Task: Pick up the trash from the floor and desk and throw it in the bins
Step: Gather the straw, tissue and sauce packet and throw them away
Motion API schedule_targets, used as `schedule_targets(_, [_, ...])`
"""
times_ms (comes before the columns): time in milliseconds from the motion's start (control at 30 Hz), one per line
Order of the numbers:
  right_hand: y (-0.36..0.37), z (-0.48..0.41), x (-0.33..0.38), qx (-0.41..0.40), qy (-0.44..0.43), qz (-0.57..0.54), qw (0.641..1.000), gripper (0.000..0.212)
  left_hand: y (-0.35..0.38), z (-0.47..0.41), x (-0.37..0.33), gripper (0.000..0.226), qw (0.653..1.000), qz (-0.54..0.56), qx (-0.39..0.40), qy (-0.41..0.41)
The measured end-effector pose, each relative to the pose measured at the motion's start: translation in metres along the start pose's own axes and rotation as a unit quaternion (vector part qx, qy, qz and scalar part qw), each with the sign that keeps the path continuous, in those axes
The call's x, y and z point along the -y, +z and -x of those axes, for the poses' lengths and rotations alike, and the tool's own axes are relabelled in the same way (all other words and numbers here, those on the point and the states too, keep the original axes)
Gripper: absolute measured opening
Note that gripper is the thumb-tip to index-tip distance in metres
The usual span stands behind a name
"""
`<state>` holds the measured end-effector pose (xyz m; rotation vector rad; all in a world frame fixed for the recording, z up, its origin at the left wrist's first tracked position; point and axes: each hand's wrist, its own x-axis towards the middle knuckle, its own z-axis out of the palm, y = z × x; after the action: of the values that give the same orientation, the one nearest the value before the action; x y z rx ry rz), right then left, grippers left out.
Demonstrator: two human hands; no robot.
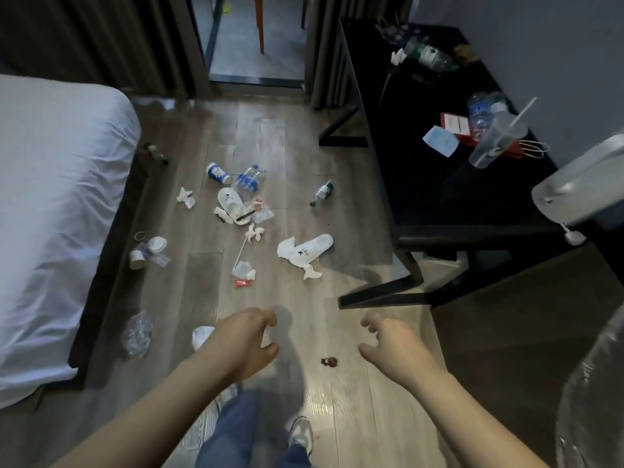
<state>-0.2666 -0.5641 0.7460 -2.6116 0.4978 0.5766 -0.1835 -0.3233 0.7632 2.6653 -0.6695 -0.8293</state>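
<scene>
Trash lies scattered over the wooden floor (337,417): a crushed clear bottle (250,179), a blue-white cup (217,173), a small green-capped bottle (321,193), crumpled tissues (185,198), a paper cup (137,259), a clear plastic wrapper (136,334), a white wad (202,335) and a small red scrap (329,361). On the black desk (422,170) lie bottles (430,57), a plastic cup with a straw (496,138) and a paper slip (440,140). My left hand (248,342) and my right hand (393,344) hover over the floor, fingers curled apart, holding nothing.
A bed with white sheets (50,214) fills the left side. Two white slippers (314,248) lie among the litter. A clear plastic bag (594,400) shows at the right edge, beside a grey round-topped object (580,190). A doorway (256,45) lies ahead.
</scene>
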Motion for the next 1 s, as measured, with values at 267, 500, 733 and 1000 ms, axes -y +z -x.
schedule_targets(267, [0.051,-0.091,0.002,0.062,0.099,-0.015,0.993,0.048,0.023,-0.104,0.065,0.040,0.997,0.022,0.077,-0.006])
schedule_targets(500, [0.144,-0.175,-0.020,0.071,0.148,-0.044,0.985,0.041,0.084,-0.199,0.127,0.035,0.993,0.011,0.118,0.010])
schedule_targets(733, [0.273,-0.261,-0.093,0.090,0.181,-0.036,0.979,0.044,0.208,-0.293,0.181,0.036,0.991,-0.012,0.129,0.017])
schedule_targets(1000, [0.440,-0.323,-0.196,0.116,0.167,-0.012,0.979,0.040,0.366,-0.396,0.228,0.034,0.991,-0.031,0.121,0.053])
